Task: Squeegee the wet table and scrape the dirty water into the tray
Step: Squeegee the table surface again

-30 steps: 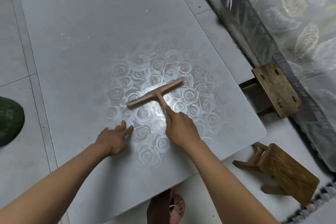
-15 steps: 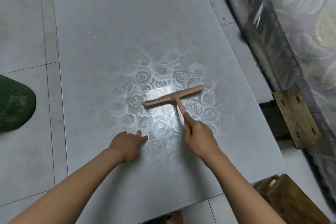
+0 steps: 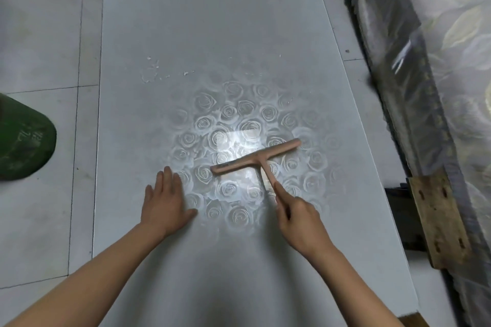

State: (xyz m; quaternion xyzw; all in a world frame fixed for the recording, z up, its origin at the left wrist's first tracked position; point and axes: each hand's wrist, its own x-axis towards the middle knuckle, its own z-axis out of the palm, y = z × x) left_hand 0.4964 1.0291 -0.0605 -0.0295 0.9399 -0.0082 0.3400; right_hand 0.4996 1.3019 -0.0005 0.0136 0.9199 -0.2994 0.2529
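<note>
A pink T-shaped squeegee (image 3: 255, 159) lies with its blade on the grey table (image 3: 212, 34), over the shiny rose pattern at its middle. My right hand (image 3: 299, 214) grips the squeegee's handle from below, index finger stretched along it. To the left of the blade, my left hand (image 3: 166, 200) rests flat on the tabletop with fingers spread. Small white wet specks (image 3: 156, 71) sit farther up the table, left of centre. No tray is clearly in view.
A dark green object (image 3: 24, 141) lies on the tiled floor at the left. Along the right runs a floral-covered bed or sofa (image 3: 451, 61) with a wooden block (image 3: 438, 218) at its foot. Narrow strips of floor flank the table.
The view has shifted forward up the table. The squeegee and my right hand moved a little farther along the surface. My left hand has flattened from curled fingers to a spread palm.
</note>
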